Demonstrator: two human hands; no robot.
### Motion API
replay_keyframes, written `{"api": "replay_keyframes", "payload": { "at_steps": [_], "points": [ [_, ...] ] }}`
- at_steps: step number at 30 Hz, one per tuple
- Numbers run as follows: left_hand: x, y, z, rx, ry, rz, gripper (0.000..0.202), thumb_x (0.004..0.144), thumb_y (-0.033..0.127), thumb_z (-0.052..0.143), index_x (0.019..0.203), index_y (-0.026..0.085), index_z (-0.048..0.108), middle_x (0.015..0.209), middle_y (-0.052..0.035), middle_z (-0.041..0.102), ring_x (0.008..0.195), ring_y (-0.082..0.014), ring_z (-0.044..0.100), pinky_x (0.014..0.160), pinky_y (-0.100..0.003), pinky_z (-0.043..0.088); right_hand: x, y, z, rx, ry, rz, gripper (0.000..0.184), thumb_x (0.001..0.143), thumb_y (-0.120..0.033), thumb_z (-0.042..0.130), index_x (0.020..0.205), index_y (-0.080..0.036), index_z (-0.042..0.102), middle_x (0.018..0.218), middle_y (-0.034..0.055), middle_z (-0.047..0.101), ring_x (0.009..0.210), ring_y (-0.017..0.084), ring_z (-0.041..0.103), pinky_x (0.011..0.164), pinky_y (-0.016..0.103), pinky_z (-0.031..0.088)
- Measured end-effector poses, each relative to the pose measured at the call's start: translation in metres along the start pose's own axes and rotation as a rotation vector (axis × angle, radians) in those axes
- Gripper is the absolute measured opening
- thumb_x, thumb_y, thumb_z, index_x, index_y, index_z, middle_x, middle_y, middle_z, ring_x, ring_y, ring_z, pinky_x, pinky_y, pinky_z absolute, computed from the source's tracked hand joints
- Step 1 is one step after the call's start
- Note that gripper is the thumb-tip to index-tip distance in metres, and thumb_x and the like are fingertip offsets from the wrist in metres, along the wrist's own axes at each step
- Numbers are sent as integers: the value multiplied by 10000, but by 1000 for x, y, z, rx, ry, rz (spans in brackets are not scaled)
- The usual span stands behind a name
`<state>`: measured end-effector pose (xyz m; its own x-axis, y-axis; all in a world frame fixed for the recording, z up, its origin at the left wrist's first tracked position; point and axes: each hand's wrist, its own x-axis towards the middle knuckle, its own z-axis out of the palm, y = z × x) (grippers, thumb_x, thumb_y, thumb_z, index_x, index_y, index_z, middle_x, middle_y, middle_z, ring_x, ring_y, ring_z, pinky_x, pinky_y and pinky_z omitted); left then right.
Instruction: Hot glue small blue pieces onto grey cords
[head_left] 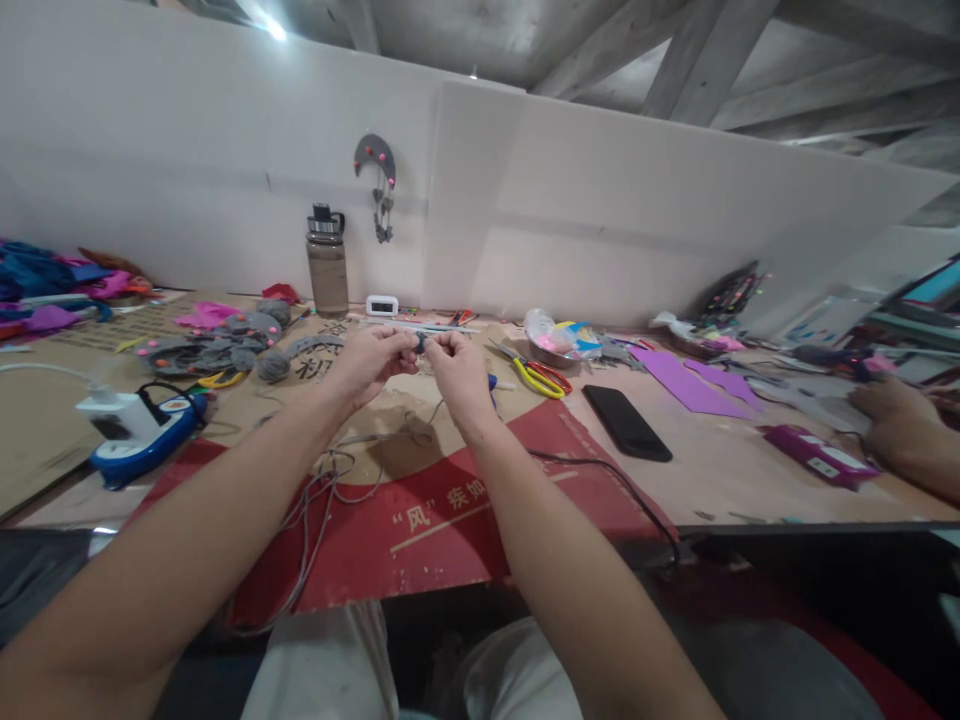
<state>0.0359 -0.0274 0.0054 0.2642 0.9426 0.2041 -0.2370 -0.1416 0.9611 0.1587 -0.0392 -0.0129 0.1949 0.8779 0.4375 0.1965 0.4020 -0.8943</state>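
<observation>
My left hand (377,362) and my right hand (456,368) meet above the middle of the work mat. Between their pinched fingertips is a small dark grey piece (420,341), mostly covered by the fingers, so its exact kind is unclear. Loose grey yarn (330,478) trails below the hands over the red and brown cardboard (450,525) and hangs past the table's front edge. To the left lie a ball of grey yarn (273,367) and a heap of grey pieces (217,345). Scissors with yellow handles (541,380) rest right of my right hand.
A water bottle (327,265) and a small white clock (382,306) stand by the partition, where a grey crescent ornament (375,155) hangs. A blue power strip (146,445) lies left. Rightward are a black phone (627,423), purple sheets (686,382) and another person's hand (896,410).
</observation>
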Motion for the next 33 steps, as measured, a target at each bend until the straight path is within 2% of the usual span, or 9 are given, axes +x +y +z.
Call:
{"api": "replay_keyframes", "payload": {
  "at_steps": [4, 6, 11, 16, 19, 22, 26, 33],
  "points": [
    [1, 6, -5, -23, -51, -68, 115, 667, 177, 629, 759, 110, 620, 685, -31, 612, 591, -97, 568, 602, -252, 496, 2, 3, -6, -15, -22, -14, 140, 725, -291, 499, 657, -172, 530, 540, -56, 432, 496, 78, 362, 501, 207, 305],
    [1, 7, -7, 14, -63, -77, 132, 665, 184, 640, 767, 102, 620, 683, -48, 629, 594, -112, 591, 606, -263, 503, 2, 3, -8, -36, -39, -30, 136, 723, -283, 499, 645, -174, 520, 533, -58, 422, 493, 79, 360, 506, 211, 307],
    [-1, 7, -7, 129, -61, -33, 180, 662, 210, 672, 797, 98, 630, 610, -54, 637, 566, -130, 603, 617, -290, 508, 1, -1, -10, -107, -58, -58, 131, 716, -253, 501, 607, -181, 493, 520, -62, 412, 497, 81, 352, 518, 219, 301],
    [1, 4, -8, 189, -62, 6, 162, 651, 216, 687, 770, 113, 646, 610, -41, 624, 566, -112, 579, 605, -273, 490, 2, 3, -10, -121, -77, -77, 144, 744, -277, 493, 640, -180, 509, 534, -58, 424, 499, 86, 364, 519, 225, 301],
    [4, 0, -10, 213, -23, 53, 120, 651, 218, 684, 729, 138, 641, 589, -21, 598, 539, -98, 546, 563, -253, 465, 1, 6, -10, -185, -68, -141, 141, 768, -313, 509, 753, -178, 546, 553, -58, 436, 515, 99, 393, 540, 234, 316],
    [5, 0, -12, 272, 33, 132, 86, 657, 222, 671, 701, 156, 638, 574, -9, 582, 509, -90, 515, 524, -237, 434, -1, 6, -12, -277, -23, -259, 141, 771, -278, 536, 876, -183, 541, 620, -41, 470, 582, 120, 438, 591, 249, 344],
    [3, 3, -10, 442, 61, 184, 75, 660, 234, 657, 682, 164, 640, 552, -3, 569, 495, -91, 495, 515, -232, 412, -2, 1, -15, -395, 21, -412, 28, 785, -203, 524, 768, -191, 543, 751, 17, 520, 707, 149, 463, 673, 279, 364],
    [-2, 7, -8, 642, -8, 256, 85, 690, 235, 612, 668, 162, 648, 558, -5, 574, 499, -92, 494, 523, -226, 392, -1, 1, -17, -445, 43, -469, 38, 801, -197, 536, 765, -189, 545, 792, 31, 527, 730, 156, 472, 685, 286, 367]
  ]
}}
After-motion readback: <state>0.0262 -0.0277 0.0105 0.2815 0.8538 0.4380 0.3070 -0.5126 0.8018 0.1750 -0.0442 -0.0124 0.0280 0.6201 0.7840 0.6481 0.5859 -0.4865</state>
